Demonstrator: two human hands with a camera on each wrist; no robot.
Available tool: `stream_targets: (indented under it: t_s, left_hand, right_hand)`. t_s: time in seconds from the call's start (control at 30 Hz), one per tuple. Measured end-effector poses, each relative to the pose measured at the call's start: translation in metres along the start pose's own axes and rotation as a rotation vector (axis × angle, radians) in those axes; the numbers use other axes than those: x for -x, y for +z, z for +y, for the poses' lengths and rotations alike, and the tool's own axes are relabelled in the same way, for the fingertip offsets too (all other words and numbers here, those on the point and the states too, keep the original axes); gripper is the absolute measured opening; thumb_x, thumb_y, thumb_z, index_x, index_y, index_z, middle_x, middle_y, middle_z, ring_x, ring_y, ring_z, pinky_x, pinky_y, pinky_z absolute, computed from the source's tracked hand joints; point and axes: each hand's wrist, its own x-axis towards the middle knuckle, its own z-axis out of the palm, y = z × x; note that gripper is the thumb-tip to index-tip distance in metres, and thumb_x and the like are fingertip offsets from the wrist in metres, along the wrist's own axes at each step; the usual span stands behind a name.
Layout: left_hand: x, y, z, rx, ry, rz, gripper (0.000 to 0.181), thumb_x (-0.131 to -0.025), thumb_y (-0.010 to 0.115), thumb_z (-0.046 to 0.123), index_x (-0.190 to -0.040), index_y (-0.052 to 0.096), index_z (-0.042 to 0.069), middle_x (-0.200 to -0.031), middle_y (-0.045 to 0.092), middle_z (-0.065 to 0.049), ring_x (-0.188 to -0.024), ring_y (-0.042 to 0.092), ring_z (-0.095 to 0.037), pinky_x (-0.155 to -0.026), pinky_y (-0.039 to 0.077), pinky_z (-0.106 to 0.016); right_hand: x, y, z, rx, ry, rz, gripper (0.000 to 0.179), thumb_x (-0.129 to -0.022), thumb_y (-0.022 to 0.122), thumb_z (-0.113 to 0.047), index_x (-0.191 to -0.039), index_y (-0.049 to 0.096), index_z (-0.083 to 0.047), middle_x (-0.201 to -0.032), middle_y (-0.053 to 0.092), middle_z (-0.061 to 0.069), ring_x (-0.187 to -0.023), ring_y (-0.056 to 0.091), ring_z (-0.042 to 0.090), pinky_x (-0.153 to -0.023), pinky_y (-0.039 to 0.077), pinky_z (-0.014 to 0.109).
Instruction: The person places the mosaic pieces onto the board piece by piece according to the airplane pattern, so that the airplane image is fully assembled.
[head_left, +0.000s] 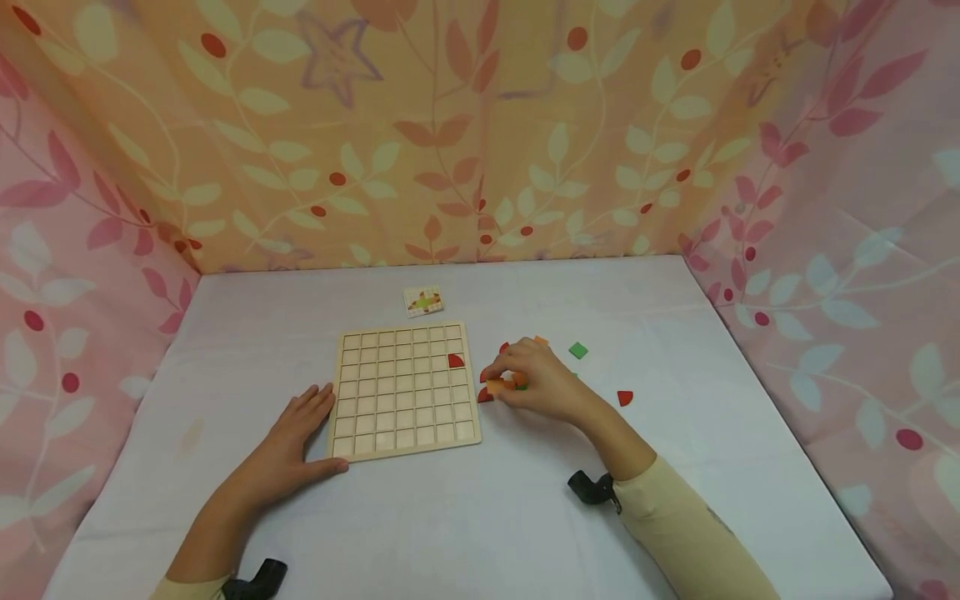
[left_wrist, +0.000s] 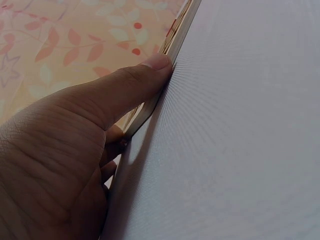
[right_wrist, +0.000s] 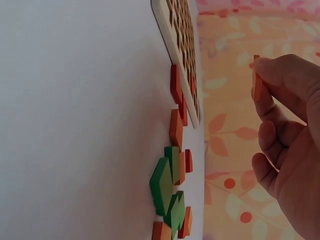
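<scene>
A pale wooden grid board [head_left: 397,390] lies on the white table, with one red quarter-round piece [head_left: 456,361] in a cell near its right edge. My left hand [head_left: 283,450] rests at the board's near left corner, its fingers along the left side. In the left wrist view the thumb [left_wrist: 135,82] touches the board's front edge. Just right of the board, my right hand [head_left: 542,379] pinches a thin orange tile [right_wrist: 257,82] between thumb and finger, held above the table. Below it lie red, orange and green tiles [right_wrist: 161,187], partly hidden by the hand in the head view.
A small pattern card [head_left: 423,302] lies behind the board. A green tile [head_left: 577,350] and a red quarter-round tile [head_left: 626,398] lie farther right. Floral cloth [head_left: 480,133] stands behind the table and at both sides.
</scene>
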Motion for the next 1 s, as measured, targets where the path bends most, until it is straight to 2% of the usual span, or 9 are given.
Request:
stream_targets:
  t_s: [0.1,0.23,0.4,0.53,0.63,0.8,1.0]
  left_hand:
    - [0.000,0.000,0.000,-0.003,0.000,0.002,0.116,-0.078,0.082,0.060,-0.161,0.027,0.001,-0.170,0.022,-0.014,-0.158,0.011,-0.038,-0.127,-0.006,-0.025]
    - [0.000,0.000,0.001,0.006,0.005,0.010,0.115,-0.078,0.083,0.058,-0.160,0.028,0.001,-0.169,0.024,-0.015,-0.157,0.011,-0.039,-0.127,-0.005,-0.025]
    - [0.001,-0.001,0.003,0.016,0.005,0.013,0.114,-0.078,0.084,0.057,-0.160,0.029,0.000,-0.169,0.024,-0.016,-0.157,0.011,-0.040,-0.127,-0.005,-0.025]
    - [0.001,-0.001,0.004,0.018,-0.013,0.005,0.115,-0.077,0.084,0.057,-0.160,0.029,0.000,-0.169,0.024,-0.015,-0.157,0.011,-0.039,-0.129,-0.003,-0.031]
    - [0.000,0.000,0.004,0.016,-0.031,-0.001,0.116,-0.076,0.085,0.058,-0.160,0.029,0.001,-0.170,0.023,-0.014,-0.158,0.010,-0.038,-0.129,-0.001,-0.034]
    - [0.000,-0.002,0.005,0.010,-0.034,-0.005,0.115,-0.076,0.085,0.056,-0.160,0.029,0.000,-0.169,0.023,-0.015,-0.158,0.010,-0.038,-0.129,-0.003,-0.032]
    - [0.000,-0.002,0.005,0.004,-0.035,-0.004,0.115,-0.076,0.086,0.055,-0.160,0.029,0.000,-0.169,0.024,-0.016,-0.158,0.011,-0.039,-0.129,-0.002,-0.034]
  right_hand:
    - [-0.007,0.001,-0.002,-0.003,0.011,-0.002,0.020,-0.089,0.077,-0.017,-0.109,0.079,-0.021,-0.105,0.070,-0.018,-0.104,0.056,0.015,-0.092,0.039,0.036]
    - [-0.016,0.003,-0.006,-0.010,0.018,-0.002,0.025,-0.088,0.078,-0.015,-0.112,0.079,-0.018,-0.110,0.071,-0.016,-0.109,0.054,0.009,-0.098,0.042,0.037]
    - [-0.026,0.007,-0.010,0.009,0.010,-0.002,0.024,-0.090,0.078,-0.020,-0.113,0.079,-0.017,-0.110,0.072,-0.012,-0.107,0.055,0.013,-0.096,0.041,0.039]
    - [-0.034,0.012,-0.010,0.025,0.011,-0.011,0.024,-0.090,0.077,-0.019,-0.114,0.079,-0.017,-0.111,0.073,-0.010,-0.108,0.055,0.015,-0.097,0.040,0.041]
    - [-0.039,0.017,-0.008,0.025,0.010,-0.019,0.025,-0.089,0.076,-0.018,-0.114,0.079,-0.017,-0.111,0.073,-0.008,-0.108,0.055,0.015,-0.100,0.040,0.042]
    - [-0.046,0.026,-0.002,0.015,0.013,-0.036,0.025,-0.089,0.075,-0.017,-0.114,0.079,-0.017,-0.112,0.072,-0.008,-0.109,0.054,0.015,-0.102,0.039,0.044]
    - [-0.054,0.035,0.005,0.013,0.020,-0.060,0.026,-0.089,0.075,-0.016,-0.115,0.079,-0.017,-0.113,0.073,-0.006,-0.109,0.054,0.018,-0.098,0.039,0.043]
